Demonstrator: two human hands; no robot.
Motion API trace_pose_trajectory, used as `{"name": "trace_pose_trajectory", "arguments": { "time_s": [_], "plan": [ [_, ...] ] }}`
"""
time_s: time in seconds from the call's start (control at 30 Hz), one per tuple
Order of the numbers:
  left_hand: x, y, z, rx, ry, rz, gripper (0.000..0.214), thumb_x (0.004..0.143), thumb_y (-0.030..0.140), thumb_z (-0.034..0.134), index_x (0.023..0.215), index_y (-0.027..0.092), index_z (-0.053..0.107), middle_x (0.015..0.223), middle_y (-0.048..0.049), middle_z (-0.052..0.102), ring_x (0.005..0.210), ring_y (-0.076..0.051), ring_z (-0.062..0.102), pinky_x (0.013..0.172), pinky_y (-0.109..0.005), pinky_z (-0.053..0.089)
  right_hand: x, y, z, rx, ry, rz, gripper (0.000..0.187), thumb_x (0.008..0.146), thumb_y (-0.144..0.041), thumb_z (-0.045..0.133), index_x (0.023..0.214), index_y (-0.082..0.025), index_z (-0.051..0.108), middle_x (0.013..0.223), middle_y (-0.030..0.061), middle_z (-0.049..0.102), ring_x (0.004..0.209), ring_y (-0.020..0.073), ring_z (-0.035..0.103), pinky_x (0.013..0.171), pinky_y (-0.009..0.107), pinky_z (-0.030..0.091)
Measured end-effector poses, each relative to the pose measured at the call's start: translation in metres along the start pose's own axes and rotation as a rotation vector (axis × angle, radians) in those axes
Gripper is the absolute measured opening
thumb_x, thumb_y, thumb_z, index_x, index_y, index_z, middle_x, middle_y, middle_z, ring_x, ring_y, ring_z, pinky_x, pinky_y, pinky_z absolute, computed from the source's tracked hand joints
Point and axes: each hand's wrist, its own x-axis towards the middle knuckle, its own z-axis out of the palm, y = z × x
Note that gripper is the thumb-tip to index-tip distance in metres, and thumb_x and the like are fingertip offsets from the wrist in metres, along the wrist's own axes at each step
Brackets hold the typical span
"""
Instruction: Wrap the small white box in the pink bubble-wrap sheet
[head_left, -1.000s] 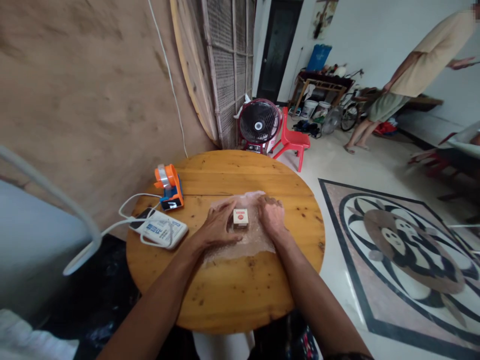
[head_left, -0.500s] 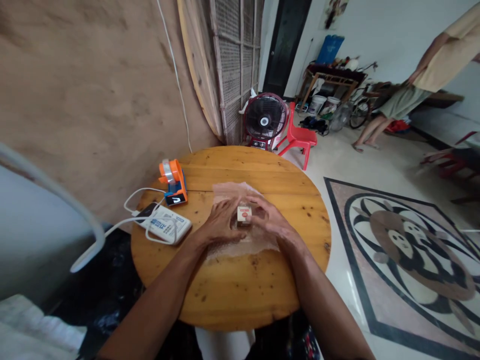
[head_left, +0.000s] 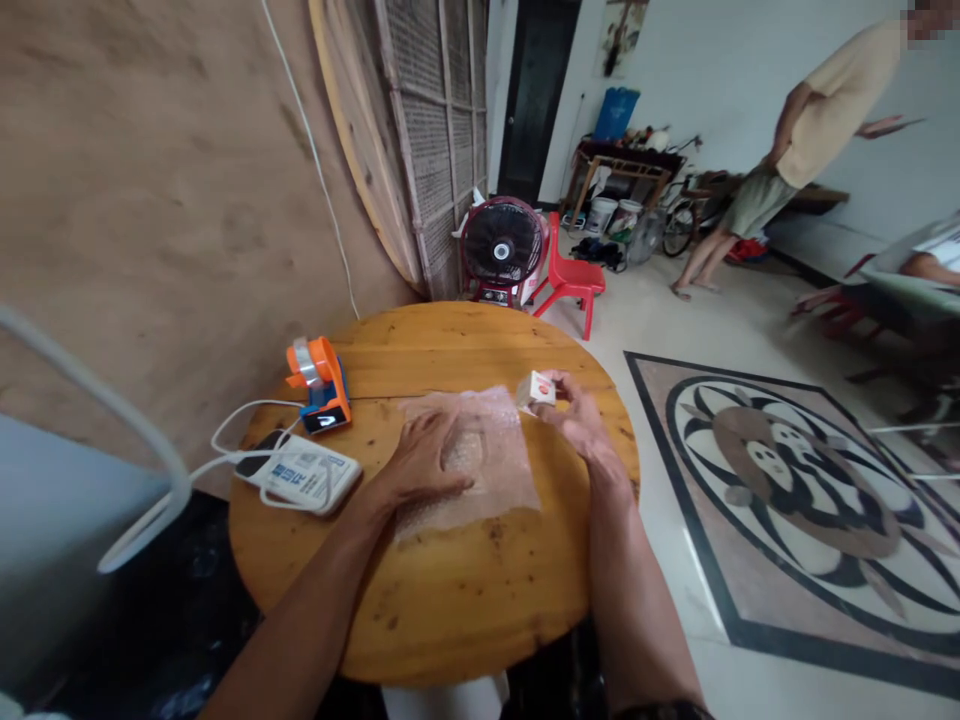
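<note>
A small white box with a red mark [head_left: 539, 388] is gripped by my right hand [head_left: 576, 412], held by the right edge of a bubble wrap sheet. My left hand [head_left: 424, 462] rests on the sheet's left part, its thumb and fingers spread apart and holding nothing. The clear bubble wrap [head_left: 499, 475] lies flat on the round wooden table [head_left: 465, 600]. Part of its left side is hidden under my left hand.
On the table's left are an orange and blue tape dispenser [head_left: 319, 385] and a white power bank [head_left: 311, 475] with white cables. Beyond the table stand a fan [head_left: 502, 250] and a red chair [head_left: 574, 272]. A person [head_left: 817, 130] stands farther back at right.
My right hand has lifted the small box off the middle of the bubble wrap and carried it to the right. My left hand stays on the sheet. The view has shifted to the right.
</note>
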Motion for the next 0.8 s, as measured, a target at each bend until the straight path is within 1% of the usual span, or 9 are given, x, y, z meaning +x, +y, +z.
{"name": "trace_pose_trajectory", "arguments": {
  "time_s": [0.13, 0.2, 0.33, 0.4, 0.43, 0.5, 0.57, 0.67, 0.8],
  "plan": [
    [0.0, -0.002, 0.002, 0.032, -0.022, -0.031, 0.108, 0.065, 0.055, 0.07, 0.151, 0.017, 0.018, 0.152, -0.0188, 0.032, 0.14, -0.041, 0.025, 0.112, -0.056, 0.02, 0.006, 0.026, -0.009, -0.312, 0.073, 0.182, 0.036, 0.067, -0.024, 0.067, 0.103, -0.022, 0.062, 0.093, 0.0077, 0.069, 0.088, 0.026, 0.064, 0.08, 0.042, 0.049],
    [0.0, -0.002, 0.002, 0.028, -0.033, -0.035, 0.107, 0.065, 0.056, 0.069, 0.15, 0.017, 0.019, 0.152, -0.0193, 0.031, 0.141, -0.042, 0.022, 0.112, -0.058, 0.019, 0.007, 0.033, -0.009, -0.385, 0.089, 0.187, 0.044, 0.066, -0.023, 0.068, 0.11, -0.019, 0.062, 0.105, 0.0122, 0.067, 0.1, 0.0296, 0.062, 0.086, 0.047, 0.047],
    [0.0, -0.002, 0.002, 0.015, -0.031, -0.03, 0.106, 0.066, 0.057, 0.069, 0.15, 0.015, 0.019, 0.153, -0.0192, 0.029, 0.142, -0.042, 0.02, 0.113, -0.058, 0.017, 0.001, 0.021, -0.013, -0.108, 0.151, 0.054, 0.038, 0.078, -0.031, 0.061, 0.114, -0.019, 0.062, 0.119, 0.0127, 0.063, 0.108, 0.0249, 0.06, 0.09, 0.043, 0.047],
    [0.0, -0.002, 0.001, 0.007, -0.029, -0.034, 0.107, 0.065, 0.056, 0.07, 0.15, 0.016, 0.02, 0.153, -0.0183, 0.03, 0.142, -0.041, 0.021, 0.113, -0.057, 0.018, -0.006, 0.006, -0.017, 0.177, -0.08, 0.001, 0.028, 0.083, -0.036, 0.058, 0.103, -0.019, 0.067, 0.1, 0.0089, 0.07, 0.086, 0.0197, 0.066, 0.076, 0.036, 0.052],
    [0.0, -0.002, 0.001, 0.003, -0.03, -0.038, 0.107, 0.064, 0.056, 0.07, 0.15, 0.017, 0.02, 0.153, -0.0181, 0.03, 0.142, -0.041, 0.021, 0.113, -0.057, 0.019, -0.01, -0.003, -0.017, 0.256, -0.294, -0.009, 0.026, 0.084, -0.037, 0.058, 0.099, -0.018, 0.069, 0.094, 0.0074, 0.071, 0.08, 0.0183, 0.066, 0.071, 0.033, 0.053],
    [0.0, -0.001, 0.001, 0.0, -0.035, -0.043, 0.108, 0.064, 0.058, 0.07, 0.151, 0.017, 0.019, 0.153, -0.0183, 0.029, 0.142, -0.041, 0.021, 0.113, -0.055, 0.021, -0.017, -0.02, -0.012, 0.31, -0.674, -0.03, 0.026, 0.085, -0.036, 0.059, 0.099, -0.019, 0.071, 0.092, 0.0061, 0.073, 0.081, 0.0179, 0.068, 0.071, 0.031, 0.054],
    [-0.001, 0.0, 0.0, 0.004, -0.037, -0.042, 0.109, 0.065, 0.061, 0.068, 0.151, 0.015, 0.019, 0.153, -0.0193, 0.029, 0.142, -0.042, 0.02, 0.113, -0.055, 0.02, -0.022, -0.034, 0.002, 0.286, -0.865, -0.132, 0.024, 0.085, -0.033, 0.06, 0.103, -0.021, 0.072, 0.101, 0.0044, 0.073, 0.093, 0.0188, 0.067, 0.081, 0.032, 0.053],
    [-0.001, 0.003, -0.002, 0.012, -0.031, -0.045, 0.106, 0.07, 0.063, 0.063, 0.152, 0.016, 0.015, 0.15, -0.0192, 0.034, 0.141, -0.042, 0.021, 0.113, -0.057, 0.018, -0.024, -0.042, 0.031, 0.167, -0.875, -0.324, 0.022, 0.088, -0.026, 0.054, 0.099, -0.025, 0.073, 0.106, 0.0011, 0.072, 0.099, 0.0173, 0.066, 0.091, 0.033, 0.051],
    [-0.001, 0.004, -0.003, 0.019, -0.04, -0.023, 0.107, 0.068, 0.057, 0.068, 0.152, 0.019, 0.015, 0.151, -0.0162, 0.033, 0.14, -0.041, 0.024, 0.112, -0.056, 0.02, -0.021, -0.027, 0.056, -0.176, -0.621, -0.396, 0.04, 0.088, -0.02, 0.051, 0.126, -0.023, 0.06, 0.135, 0.0068, 0.058, 0.126, 0.0229, 0.052, 0.107, 0.042, 0.039]
  ]
}}
